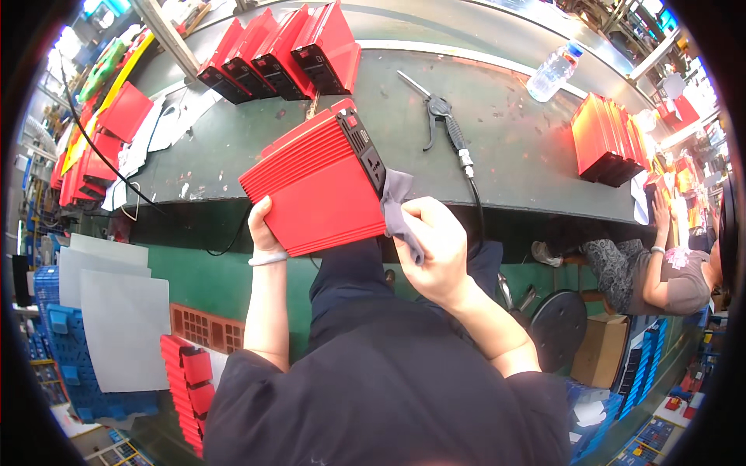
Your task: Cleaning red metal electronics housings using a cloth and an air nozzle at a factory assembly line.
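A red ribbed power inverter (311,186) is held tilted over the near edge of the bench, its black end panel with a socket facing right. My left hand (265,227) grips its lower left side; the thumb shows and the other fingers are hidden underneath. A grey cloth (399,210) is pinched in my right hand (435,245) and lies against the black end panel. Beyond, an air blow gun (445,124) with a black hose rests on the green bench top (497,147).
Several red inverters (287,54) stand in a row at the back left, more (610,140) at the right. A water bottle (553,71) stands at the back. A co-worker (672,272) sits at the right. Below are a round stool (558,330), a carton (598,349) and stacked red units (186,388).
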### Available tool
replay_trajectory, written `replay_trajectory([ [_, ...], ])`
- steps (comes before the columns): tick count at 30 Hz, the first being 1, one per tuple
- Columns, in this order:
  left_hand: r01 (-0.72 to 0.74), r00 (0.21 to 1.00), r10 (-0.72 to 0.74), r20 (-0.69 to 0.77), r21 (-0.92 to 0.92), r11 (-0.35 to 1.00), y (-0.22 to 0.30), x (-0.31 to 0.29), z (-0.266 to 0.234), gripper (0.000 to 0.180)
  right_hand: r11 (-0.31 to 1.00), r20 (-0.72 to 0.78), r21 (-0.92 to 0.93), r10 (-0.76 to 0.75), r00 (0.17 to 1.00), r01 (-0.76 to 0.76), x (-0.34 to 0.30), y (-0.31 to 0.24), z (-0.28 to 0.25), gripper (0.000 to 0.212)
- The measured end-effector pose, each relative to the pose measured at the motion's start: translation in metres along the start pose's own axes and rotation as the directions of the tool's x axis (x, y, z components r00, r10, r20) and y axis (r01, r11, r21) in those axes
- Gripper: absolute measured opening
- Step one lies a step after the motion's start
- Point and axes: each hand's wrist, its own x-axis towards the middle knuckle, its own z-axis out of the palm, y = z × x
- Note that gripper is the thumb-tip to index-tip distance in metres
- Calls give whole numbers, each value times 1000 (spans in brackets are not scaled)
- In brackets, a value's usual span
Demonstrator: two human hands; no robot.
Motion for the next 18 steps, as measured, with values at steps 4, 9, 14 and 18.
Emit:
replay_trajectory([
  [4, -6, 998, 17, -62, 171, 985, 0, 3, 18, 59, 995, 102, -81, -58, 993, 66, 5, 9, 16, 33],
  [9, -38, 998, 48, -33, 258, 965, -2, -4, 28, 63, 978, -75, -97, -192, 979, 184, 5, -16, -19, 28],
  [14, -22, 999, 21, -26, -28, 999, -10, -1, 4, 60, 833, -444, 489, 492, 749, -257, 2, 32, -58, 12],
  [18, -53, 998, 57, 17, -184, 981, -14, -1, 3, 60, 715, -207, 598, 575, 791, -363, -8, 44, -45, 12],
])
